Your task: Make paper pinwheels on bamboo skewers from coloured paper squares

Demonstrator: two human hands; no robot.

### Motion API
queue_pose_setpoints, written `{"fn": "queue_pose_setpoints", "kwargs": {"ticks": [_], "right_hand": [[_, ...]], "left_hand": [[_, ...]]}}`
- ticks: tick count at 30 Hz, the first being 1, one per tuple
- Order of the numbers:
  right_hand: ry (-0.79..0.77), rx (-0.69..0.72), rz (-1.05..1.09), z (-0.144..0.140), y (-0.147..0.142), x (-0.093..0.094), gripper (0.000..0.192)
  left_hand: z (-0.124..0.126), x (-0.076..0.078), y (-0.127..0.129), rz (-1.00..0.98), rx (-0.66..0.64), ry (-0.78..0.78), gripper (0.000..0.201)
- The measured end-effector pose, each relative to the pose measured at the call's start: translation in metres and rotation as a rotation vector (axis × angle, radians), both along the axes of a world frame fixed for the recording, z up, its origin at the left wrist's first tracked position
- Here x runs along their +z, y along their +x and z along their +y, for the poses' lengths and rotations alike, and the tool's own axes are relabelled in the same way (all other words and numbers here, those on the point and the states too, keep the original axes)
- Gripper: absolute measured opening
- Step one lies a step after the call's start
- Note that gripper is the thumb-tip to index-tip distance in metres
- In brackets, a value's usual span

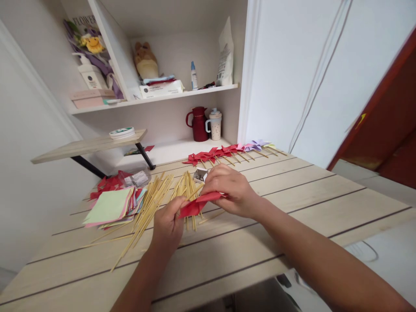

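Above the bench (292,203), red paper (198,204) pinched between left hand (168,225) and right hand (229,190), over loose sticks (156,199); likely to tear or slip if tugged, or scatter sticks.

Both hands meet over the wooden desk (292,190), pinching a folded piece of red paper (198,204) between them. The left hand (167,225) grips its lower end, while the right hand (229,188) closes on the upper edge. Under and behind the paper lies a loose spread of bamboo sticks (156,199). Just left of them sits a stack of coloured paper squares (112,207). Further back, a row of finished pinwheels (227,152), mostly red with a few purple ones at the right, lies along the desk edge. A dark red jug (198,124) and a pale cup (215,124) stand in the alcove behind.
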State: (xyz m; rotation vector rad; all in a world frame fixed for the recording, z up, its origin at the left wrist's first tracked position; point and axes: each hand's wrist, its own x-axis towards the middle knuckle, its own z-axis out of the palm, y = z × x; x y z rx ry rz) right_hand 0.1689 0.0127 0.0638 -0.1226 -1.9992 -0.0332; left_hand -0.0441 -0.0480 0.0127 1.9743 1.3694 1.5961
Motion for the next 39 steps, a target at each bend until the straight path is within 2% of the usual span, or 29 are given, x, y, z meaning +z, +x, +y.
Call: {"fn": "queue_pose_setpoints", "kwargs": {"ticks": [5,8,14,20,28,39], "right_hand": [[0.004,0.005,0.002,-0.001,0.0,0.001,0.009],[0.005,0.009,0.007,-0.001,0.0,0.001,0.009],[-0.02,0.021,0.034,-0.002,0.001,0.001,0.011],[-0.029,0.022,0.037,-0.004,0.002,0.002,0.012],[-0.015,0.014,0.05,-0.005,0.001,0.003,0.012],[-0.017,0.038,0.059,-0.007,0.001,0.004,0.012]], "left_hand": [[-0.001,-0.001,0.0,-0.035,0.042,0.037,0.018],[-0.005,0.004,0.003,-0.034,0.09,0.059,0.017],[-0.009,0.014,0.005,0.064,0.058,0.098,0.019],[-0.008,0.012,0.002,0.103,0.104,0.078,0.019],[-0.01,0.009,-0.003,0.162,0.103,0.205,0.021],[-0.011,0.01,-0.003,0.232,0.079,0.298,0.022]]}}
